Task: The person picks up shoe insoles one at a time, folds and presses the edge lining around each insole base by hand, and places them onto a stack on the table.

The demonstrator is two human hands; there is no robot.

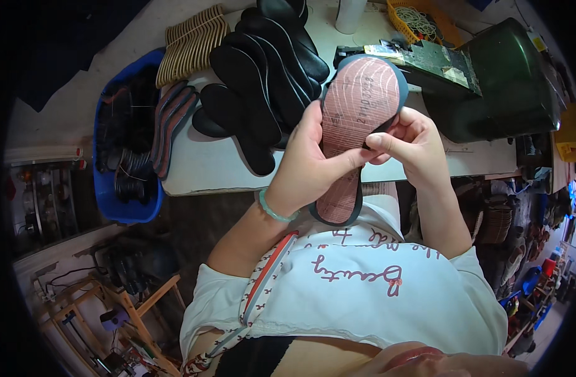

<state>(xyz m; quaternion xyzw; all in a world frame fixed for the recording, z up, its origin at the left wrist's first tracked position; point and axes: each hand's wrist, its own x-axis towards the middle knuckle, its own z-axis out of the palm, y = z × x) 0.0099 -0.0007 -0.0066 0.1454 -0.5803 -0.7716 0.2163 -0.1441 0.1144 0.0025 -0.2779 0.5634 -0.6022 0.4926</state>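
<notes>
A shoe insole (363, 88), reddish-brown with pale lines and a dark rim, is held up over the table's front edge, its wide end away from me. My left hand (303, 160) is closed on its left side, thumb lying across the narrow middle. At the right edge, my right hand (416, 141) has its fingers bent and its thumb and fingertips pressed together at the dark rim. Just left of the insole, several black sole-shaped pieces (256, 94) with light edge lines lie in an overlapping pile.
Behind stands a green sewing machine (507, 81) at the right. A yellow basket (419, 22) holds pale cord. Several tan curved pieces (190, 44) and reddish, dark-edged soles (172, 129) lie left on the white table (200, 179). A blue tub (115, 204) of dark pieces stands beside it.
</notes>
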